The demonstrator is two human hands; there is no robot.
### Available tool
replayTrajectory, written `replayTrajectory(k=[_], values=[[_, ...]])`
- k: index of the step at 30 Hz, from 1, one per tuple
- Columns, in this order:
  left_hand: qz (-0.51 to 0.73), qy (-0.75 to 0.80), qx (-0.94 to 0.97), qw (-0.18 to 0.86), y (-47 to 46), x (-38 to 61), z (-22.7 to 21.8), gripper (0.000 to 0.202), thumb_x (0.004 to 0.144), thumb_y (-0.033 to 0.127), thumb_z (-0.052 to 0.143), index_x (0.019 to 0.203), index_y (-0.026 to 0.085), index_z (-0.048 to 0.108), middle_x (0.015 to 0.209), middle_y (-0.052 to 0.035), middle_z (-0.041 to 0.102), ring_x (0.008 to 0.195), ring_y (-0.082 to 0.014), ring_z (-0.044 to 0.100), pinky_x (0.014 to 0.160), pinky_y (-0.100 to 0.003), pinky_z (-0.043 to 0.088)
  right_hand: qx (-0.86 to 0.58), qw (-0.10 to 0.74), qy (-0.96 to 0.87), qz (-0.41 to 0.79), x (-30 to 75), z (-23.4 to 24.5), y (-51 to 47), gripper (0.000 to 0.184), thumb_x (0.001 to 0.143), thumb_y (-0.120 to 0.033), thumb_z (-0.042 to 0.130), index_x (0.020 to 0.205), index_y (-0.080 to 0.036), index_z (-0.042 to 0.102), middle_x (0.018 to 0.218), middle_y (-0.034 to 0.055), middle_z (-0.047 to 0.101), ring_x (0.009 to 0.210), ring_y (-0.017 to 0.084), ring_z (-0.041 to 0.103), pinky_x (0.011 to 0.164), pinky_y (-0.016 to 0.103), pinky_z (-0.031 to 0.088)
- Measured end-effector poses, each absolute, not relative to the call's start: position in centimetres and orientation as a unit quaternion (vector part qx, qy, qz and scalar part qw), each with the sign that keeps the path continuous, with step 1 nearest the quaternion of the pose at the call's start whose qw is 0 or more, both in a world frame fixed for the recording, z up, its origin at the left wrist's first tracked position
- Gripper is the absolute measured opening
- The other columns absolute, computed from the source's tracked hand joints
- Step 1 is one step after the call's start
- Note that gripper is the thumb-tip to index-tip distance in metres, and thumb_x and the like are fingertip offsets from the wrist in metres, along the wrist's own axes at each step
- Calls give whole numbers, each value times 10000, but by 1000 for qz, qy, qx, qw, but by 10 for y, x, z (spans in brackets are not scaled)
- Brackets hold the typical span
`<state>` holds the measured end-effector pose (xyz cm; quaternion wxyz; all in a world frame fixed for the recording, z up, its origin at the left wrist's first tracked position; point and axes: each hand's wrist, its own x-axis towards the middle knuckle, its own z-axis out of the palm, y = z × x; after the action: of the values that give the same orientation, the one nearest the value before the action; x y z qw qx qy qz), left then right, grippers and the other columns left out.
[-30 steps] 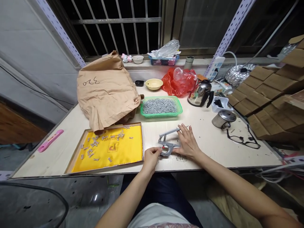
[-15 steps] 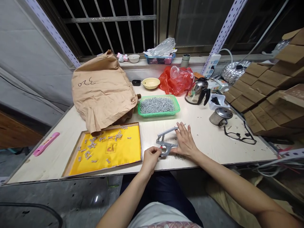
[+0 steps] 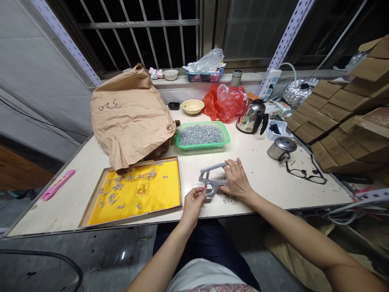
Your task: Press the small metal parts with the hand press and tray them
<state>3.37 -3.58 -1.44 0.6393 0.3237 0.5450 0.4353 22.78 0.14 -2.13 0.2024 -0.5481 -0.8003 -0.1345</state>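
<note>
Grey hand pliers [image 3: 214, 186] with a coil spring between two long handles lie low over the table's front edge. My right hand [image 3: 236, 178] is wrapped loosely about the handle ends, which stand spread apart. At the red tip of the tool's jaw, my left hand [image 3: 194, 202] pinches a small silver metal piece [image 3: 204, 191] between thumb and fingertips; its exact shape is partly hidden. Behind the tool sits a green basket [image 3: 227, 140] full of small silver metal pieces. On the left a shallow tray with a yellow bottom [image 3: 164, 194] holds several scattered silver pieces.
A large brown paper bag [image 3: 130, 117] stands behind the tray. Farther back are a yellow bowl [image 3: 193, 106], a red plastic bag [image 3: 225, 103] and a kettle [image 3: 251, 117]. To the right are a lidded metal cup [image 3: 281, 150], eyeglasses [image 3: 306, 176] and stacked cardboard boxes [image 3: 343, 109].
The fingers of my right hand have curled slightly more around the upper handle. My left hand has shifted a little, and a small silver piece now shows at its fingertips.
</note>
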Motion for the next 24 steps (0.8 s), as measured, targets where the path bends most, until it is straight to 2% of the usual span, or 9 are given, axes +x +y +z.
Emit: replayTrajectory(k=[3, 5, 8, 13, 16, 18, 21, 24], values=[[446, 527, 309, 654, -37, 33, -14, 281, 602, 276, 658, 839, 126, 632, 625, -5, 588, 499, -66, 468, 458, -179, 301, -551, 179, -805, -125, 229, -23, 5, 350, 718, -334, 475, 993, -120, 509, 1096, 166, 519, 1042, 286, 453, 925, 467, 347], [455, 525, 309, 650, -37, 32, -12, 260, 626, 303, 639, 816, 125, 635, 688, -30, 616, 555, -79, 502, 484, -180, 331, -545, 160, -815, -115, 229, -24, 7, 305, 744, -261, 435, 1003, -117, 508, 985, 137, 567, 912, 245, 500, 806, 388, 404], [472, 542, 314, 621, -35, 30, -10, 268, 634, 340, 629, 806, 134, 637, 746, -43, 631, 626, -100, 539, 540, -192, 377, -532, 127, -831, -100, 227, -27, 7, 265, 764, -239, 420, 974, -119, 527, 803, 95, 597, 755, 206, 516, 667, 315, 394], [481, 564, 329, 585, -34, 28, -11, 314, 651, 399, 615, 828, 140, 638, 799, -56, 635, 647, -110, 548, 539, -196, 388, -527, 62, -844, -80, 224, -32, 7, 103, 726, -227, 479, 760, -158, 549, 638, 59, 602, 593, 172, 511, 523, 269, 298], [465, 556, 337, 601, -35, 27, -15, 315, 671, 424, 598, 743, 122, 657, 760, -66, 635, 625, -109, 539, 511, -192, 377, -525, 44, -847, -75, 222, -29, 9, 111, 731, -272, 511, 764, -172, 547, 643, 51, 608, 597, 170, 511, 529, 266, 286], [454, 549, 335, 617, -34, 27, -16, 314, 664, 417, 615, 715, 112, 668, 671, -54, 617, 579, -102, 523, 487, -190, 362, -527, 48, -845, -78, 220, -24, 10, 187, 733, -322, 525, 839, -170, 550, 708, 60, 613, 672, 189, 520, 570, 279, 311], [432, 538, 328, 645, -33, 26, -14, 284, 629, 375, 667, 696, 99, 675, 528, -12, 547, 464, -69, 446, 435, -185, 315, -541, 64, -834, -88, 218, -16, 11, 285, 745, -394, 515, 902, -158, 546, 830, 90, 598, 801, 222, 502, 683, 321, 348], [396, 535, 338, 665, -31, 25, -8, 278, 599, 369, 699, 607, 93, 663, 413, 24, 453, 385, -45, 352, 401, -188, 276, -549, 101, -825, -90, 217, -14, 11, 333, 756, -462, 487, 859, -155, 566, 968, 122, 570, 910, 240, 472, 817, 370, 346]])
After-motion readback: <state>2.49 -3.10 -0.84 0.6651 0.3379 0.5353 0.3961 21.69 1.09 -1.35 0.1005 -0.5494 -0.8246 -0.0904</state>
